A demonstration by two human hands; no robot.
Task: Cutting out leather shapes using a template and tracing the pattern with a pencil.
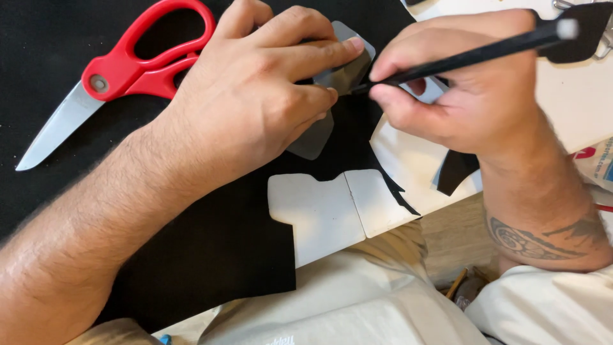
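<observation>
Your left hand [255, 96] lies flat, fingers spread and pressed down on a thin grey translucent template [314, 137]. The template rests on the black sheet [211, 249] that covers most of the counter [575, 108]. This hand is not closed around anything; it pins the template by pressure alone.

Your right hand [453, 89] is closed in a writing grip on a slim black pencil [466, 57]. The tip meets the template's upper right edge, just beside your left index finger.

Handling, as judged from the view:
- The template appears light, thin and flexible, with a smooth face likely to slide on the sheet. Hold it from above with fingertips set near the edge, not by pinching.
- The black sheet appears soft and limp. It hangs over the counter edge toward your lap and already carries cut-outs.

Orientation:
- The template's long axis runs from lower left to upper right, mostly hidden under your left fingers.
- The pencil's long axis runs from its tip at centre up to the right, with the pale end cap pointing away from you.

Red-handled scissors [121, 70] lie on the sheet to the left, blades closed and pointing lower left, well apart from the template.
</observation>
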